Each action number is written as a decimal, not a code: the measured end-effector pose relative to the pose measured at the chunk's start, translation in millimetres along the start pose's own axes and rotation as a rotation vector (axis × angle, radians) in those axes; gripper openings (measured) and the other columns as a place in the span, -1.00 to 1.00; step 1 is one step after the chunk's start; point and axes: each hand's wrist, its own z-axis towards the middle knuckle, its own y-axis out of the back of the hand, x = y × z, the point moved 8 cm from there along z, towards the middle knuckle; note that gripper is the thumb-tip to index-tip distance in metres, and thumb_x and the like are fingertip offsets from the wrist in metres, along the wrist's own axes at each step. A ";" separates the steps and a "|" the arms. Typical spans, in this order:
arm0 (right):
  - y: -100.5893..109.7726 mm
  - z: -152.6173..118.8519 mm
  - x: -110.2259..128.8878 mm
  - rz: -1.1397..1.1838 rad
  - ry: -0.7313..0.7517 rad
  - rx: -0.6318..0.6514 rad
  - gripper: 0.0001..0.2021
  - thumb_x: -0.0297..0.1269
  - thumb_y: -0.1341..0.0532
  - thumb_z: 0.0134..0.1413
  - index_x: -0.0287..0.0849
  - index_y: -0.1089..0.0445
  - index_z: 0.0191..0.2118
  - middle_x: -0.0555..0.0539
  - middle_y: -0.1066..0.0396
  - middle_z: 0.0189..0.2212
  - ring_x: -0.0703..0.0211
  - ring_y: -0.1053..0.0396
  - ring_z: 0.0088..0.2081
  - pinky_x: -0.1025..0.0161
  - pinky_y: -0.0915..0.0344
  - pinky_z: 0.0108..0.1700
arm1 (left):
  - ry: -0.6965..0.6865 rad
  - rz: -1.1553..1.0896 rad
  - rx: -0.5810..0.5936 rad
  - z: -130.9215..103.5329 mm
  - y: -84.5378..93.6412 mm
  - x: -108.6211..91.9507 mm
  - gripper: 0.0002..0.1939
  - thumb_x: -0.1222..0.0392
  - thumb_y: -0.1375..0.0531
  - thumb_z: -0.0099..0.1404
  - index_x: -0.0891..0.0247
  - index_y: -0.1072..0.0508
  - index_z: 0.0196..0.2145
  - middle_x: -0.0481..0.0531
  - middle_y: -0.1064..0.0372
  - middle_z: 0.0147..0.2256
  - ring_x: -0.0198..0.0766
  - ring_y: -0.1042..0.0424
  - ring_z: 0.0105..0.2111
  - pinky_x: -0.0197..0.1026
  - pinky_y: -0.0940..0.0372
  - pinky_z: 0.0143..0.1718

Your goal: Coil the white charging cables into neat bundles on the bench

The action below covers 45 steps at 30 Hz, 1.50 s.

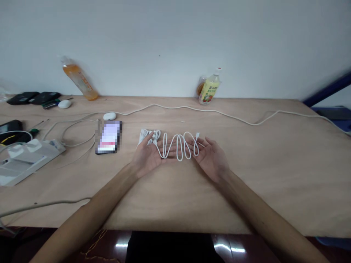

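Note:
A white charging cable (179, 148) lies in loose zigzag loops across the fingers of both hands, just above the table. My left hand (148, 157) is palm up with its fingers stretched out, and one plug end of the cable rests by its thumb. Opposite it, my right hand (211, 159) is also palm up and open, under the other plug end. The fingertips of the two hands come together beneath the loops. Behind my left thumb sits a coiled bundle of white cables (144, 135), partly hidden by that hand.
A phone (109, 137) and a white earbud case (109, 116) lie left of my hands. Farther left stands a white tray (35, 164). An orange drink bottle (80, 80) and a yellow-labelled bottle (210, 89) lean at the wall. One long white cord (214, 110) crosses the table (274, 164).

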 end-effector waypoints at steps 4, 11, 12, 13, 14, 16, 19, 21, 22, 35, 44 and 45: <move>-5.5 -1.4 -1.7 -0.025 -0.016 0.023 -0.85 -0.25 -0.52 0.08 -0.13 -0.66 -0.23 -0.15 -0.73 -0.20 -0.03 -0.69 -0.12 0.08 -0.62 0.09 | -0.016 0.022 0.018 0.2 -0.9 -0.7 -0.29 -0.24 -0.06 0.55 0.48 -0.50 0.26 0.52 -0.60 0.14 0.28 -0.56 0.22 0.26 -0.35 0.30; -13.0 -7.7 -7.7 -0.114 0.044 0.001 -0.80 -0.24 -0.64 -0.04 -0.07 -0.69 -0.29 -0.04 -0.74 -0.17 0.17 -0.66 -0.20 0.26 -0.58 -0.03 | -0.036 0.056 0.049 0.3 -14.7 5.1 -0.39 -0.19 -0.07 0.57 0.40 -0.58 0.18 0.45 -0.62 0.11 0.23 -0.57 0.19 0.19 -0.36 0.28; -14.9 -9.2 -9.3 -0.126 0.050 0.004 -0.78 -0.21 -0.65 -0.06 -0.06 -0.70 -0.29 -0.02 -0.74 -0.17 0.17 -0.65 -0.21 0.25 -0.58 -0.04 | -0.042 0.059 0.052 0.1 -17.0 6.5 -0.40 -0.18 -0.08 0.58 0.39 -0.59 0.17 0.43 -0.62 0.11 0.22 -0.57 0.19 0.17 -0.36 0.28; -17.4 -10.9 -10.9 -0.143 0.054 0.012 -0.76 -0.18 -0.66 -0.07 -0.05 -0.70 -0.28 -0.01 -0.74 -0.17 0.16 -0.65 -0.20 0.24 -0.58 -0.03 | -0.043 0.060 0.059 0.0 -19.1 8.4 -0.41 -0.17 -0.08 0.58 0.39 -0.60 0.17 0.42 -0.63 0.11 0.21 -0.57 0.18 0.16 -0.36 0.28; -20.3 -12.8 -12.2 -0.161 0.060 0.024 -0.74 -0.14 -0.67 -0.08 -0.04 -0.70 -0.27 -0.02 -0.74 -0.18 0.15 -0.64 -0.20 0.22 -0.57 -0.02 | -0.039 0.060 0.069 -0.2 -20.8 10.6 -0.41 -0.18 -0.09 0.58 0.38 -0.60 0.17 0.41 -0.63 0.10 0.20 -0.58 0.18 0.15 -0.35 0.29; -25.9 -16.7 -13.9 -0.212 0.080 0.045 -0.70 -0.09 -0.67 -0.11 -0.06 -0.70 -0.28 -0.03 -0.73 -0.21 0.13 -0.63 -0.20 0.20 -0.56 -0.03 | -0.023 0.062 0.091 -0.4 -23.1 15.6 -0.40 -0.19 -0.10 0.57 0.39 -0.61 0.15 0.41 -0.63 0.08 0.19 -0.58 0.17 0.12 -0.34 0.29; -28.4 -20.0 -13.5 -0.311 0.120 0.030 -0.70 -0.05 -0.66 -0.12 -0.06 -0.69 -0.31 -0.02 -0.70 -0.26 0.12 -0.58 -0.21 0.21 -0.52 -0.10 | 0.002 0.069 0.124 -0.9 -24.4 21.8 -0.40 -0.21 -0.12 0.56 0.40 -0.62 0.11 0.40 -0.65 0.05 0.18 -0.59 0.15 0.10 -0.33 0.30; -25.9 -20.1 -9.8 -0.405 0.169 -0.005 -0.71 -0.05 -0.65 -0.11 -0.06 -0.69 -0.32 0.01 -0.66 -0.33 0.16 -0.51 -0.29 0.25 -0.45 -0.19 | 0.001 0.073 0.141 -1.1 -25.1 24.1 -0.43 -0.19 -0.12 0.56 0.38 -0.61 0.12 0.37 -0.66 0.04 0.16 -0.60 0.14 0.09 -0.32 0.30; -24.5 -19.8 -7.0 -0.458 0.203 -0.022 -0.72 -0.05 -0.64 -0.10 -0.06 -0.70 -0.32 0.03 -0.62 -0.38 0.20 -0.46 -0.34 0.27 -0.41 -0.25 | -0.003 0.075 0.145 -1.1 -25.4 24.9 -0.44 -0.19 -0.13 0.56 0.36 -0.61 0.12 0.36 -0.66 0.03 0.15 -0.60 0.14 0.08 -0.32 0.30; -45.7 -25.4 -15.6 -0.677 0.156 0.219 -0.52 0.14 -0.56 0.03 -0.07 -0.46 -0.15 0.13 -0.40 -0.52 0.19 -0.38 -0.49 0.21 -0.36 -0.38 | -0.040 0.311 0.025 -4.9 -25.0 28.6 -0.53 0.02 -0.62 0.10 0.28 -0.53 -0.21 -0.02 -0.48 -0.30 -0.27 -0.47 -0.34 -0.14 -0.42 -0.20; -47.1 -39.6 8.4 -1.000 0.581 0.167 -0.69 -0.11 -0.29 0.40 0.00 -0.38 0.16 0.04 -0.38 -0.33 0.16 -0.36 -0.38 0.24 -0.34 -0.35 | 0.016 0.576 -0.009 -12.2 -25.0 23.5 -0.54 0.02 -0.53 0.19 0.17 -0.41 -0.12 -0.30 -0.11 -0.54 -0.48 0.08 -0.63 -0.30 0.24 -0.60; -50.3 -44.6 13.0 -1.074 0.673 0.164 -0.71 -0.16 -0.25 0.43 -0.01 -0.39 0.18 0.00 -0.41 -0.26 0.15 -0.38 -0.36 0.23 -0.35 -0.35 | 0.027 0.583 0.003 -12.6 -25.9 24.1 -0.54 0.03 -0.52 0.19 0.15 -0.39 -0.12 -0.31 -0.11 -0.55 -0.48 0.08 -0.63 -0.31 0.23 -0.61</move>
